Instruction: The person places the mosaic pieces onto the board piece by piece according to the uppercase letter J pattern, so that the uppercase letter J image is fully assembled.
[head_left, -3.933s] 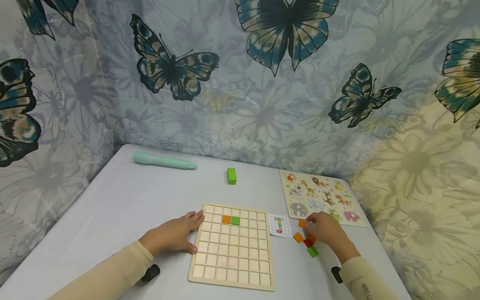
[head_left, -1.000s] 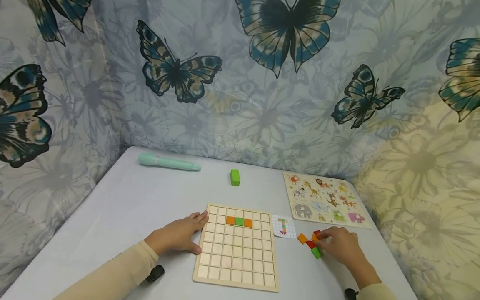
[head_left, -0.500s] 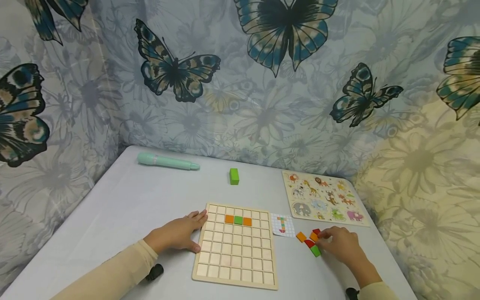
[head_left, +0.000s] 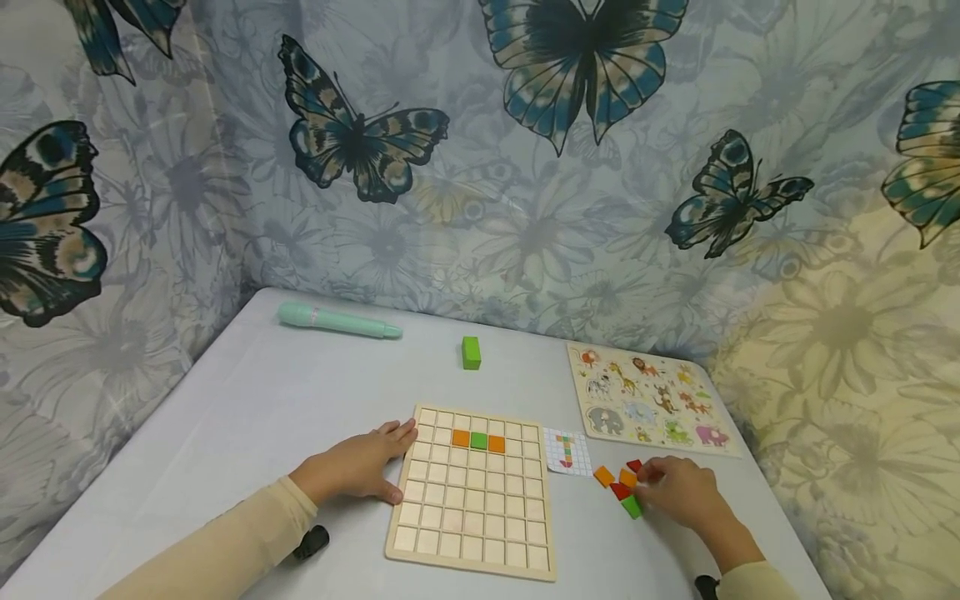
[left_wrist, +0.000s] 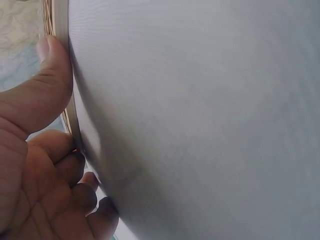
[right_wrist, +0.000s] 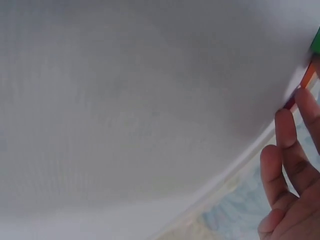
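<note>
A wooden grid board (head_left: 472,500) lies on the table, with an orange tile (head_left: 461,437), a green tile (head_left: 478,440) and another orange tile (head_left: 497,443) side by side in its second row. My left hand (head_left: 356,467) rests at the board's left edge, and in the left wrist view the thumb (left_wrist: 52,75) lies along that edge. My right hand (head_left: 681,492) reaches into a small group of loose tiles, its fingertips at an orange tile (head_left: 628,478). Around it lie a red tile (head_left: 634,465), another red tile (head_left: 619,492), a green tile (head_left: 632,507) and an orange tile (head_left: 603,477).
A pattern card (head_left: 567,452) sits against the board's right side. Behind it lies an animal puzzle board (head_left: 652,400). Farther back are a green block (head_left: 470,353) and a mint-green pen-shaped object (head_left: 339,322). A butterfly-patterned wall covering (head_left: 525,225) rises behind the table.
A second orange tile now sits right of the green one on the board. My right hand has come to the loose tiles, and the orange one at its fingertips has shifted slightly. The left hand stays put.
</note>
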